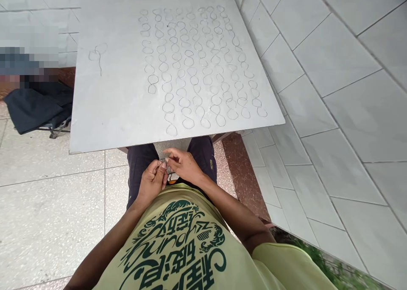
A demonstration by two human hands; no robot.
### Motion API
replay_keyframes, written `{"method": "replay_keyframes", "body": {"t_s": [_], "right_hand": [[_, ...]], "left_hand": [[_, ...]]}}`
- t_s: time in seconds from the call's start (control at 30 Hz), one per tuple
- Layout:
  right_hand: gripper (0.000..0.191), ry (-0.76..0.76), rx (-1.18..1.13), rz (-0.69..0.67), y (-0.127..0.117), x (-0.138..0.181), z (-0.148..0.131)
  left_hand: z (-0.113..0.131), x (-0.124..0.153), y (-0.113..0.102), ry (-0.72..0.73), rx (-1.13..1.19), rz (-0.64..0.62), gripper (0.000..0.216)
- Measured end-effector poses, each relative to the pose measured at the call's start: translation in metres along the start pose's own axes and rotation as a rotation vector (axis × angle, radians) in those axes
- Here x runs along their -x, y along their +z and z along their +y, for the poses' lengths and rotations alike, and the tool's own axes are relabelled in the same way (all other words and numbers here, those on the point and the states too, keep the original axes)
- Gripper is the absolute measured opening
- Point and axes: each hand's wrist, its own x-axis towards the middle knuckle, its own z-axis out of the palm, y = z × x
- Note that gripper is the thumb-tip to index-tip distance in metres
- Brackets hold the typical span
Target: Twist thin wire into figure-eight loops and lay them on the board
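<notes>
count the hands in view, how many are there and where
2. The left hand and the right hand are together over the lap, below the near edge of the board, pinching something too small to tell. None seems hidden.

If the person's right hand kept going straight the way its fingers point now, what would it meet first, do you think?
The right hand points leftward at the left hand, so it would probably meet those fingertips first; they pinch something tiny and look almost touching, though depth is unclear.

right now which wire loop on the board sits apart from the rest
The wire loop near the board's far left edge, alone; all the others lie in packed rows on the right.
</notes>
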Motion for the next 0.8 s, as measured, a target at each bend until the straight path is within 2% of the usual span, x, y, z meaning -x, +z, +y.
{"method": "replay_keyframes", "body": {"t_s": [0.07,0.43,0.63,0.8], "right_hand": [[0.026,-0.026,0.015,-0.017,0.001,0.0,0.002],[0.024,-0.035,-0.004,0.121,0.01,0.002,0.007],[0.021,-0.033,0.042,0.073,0.001,-0.004,0.007],[0.021,-0.118,0.122,0.126,-0.01,-0.008,0.004]], "left_hand": [[0.0,0.001,0.001,-0.009,0.011,-0.001,0.033],[-0.007,-0.001,0.0,-0.035,0.113,0.066,0.032],[-0.011,-0.003,-0.005,-0.112,0.182,0.016,0.034],[-0.007,-0.003,-0.008,-0.124,0.267,-0.007,0.05]]}}
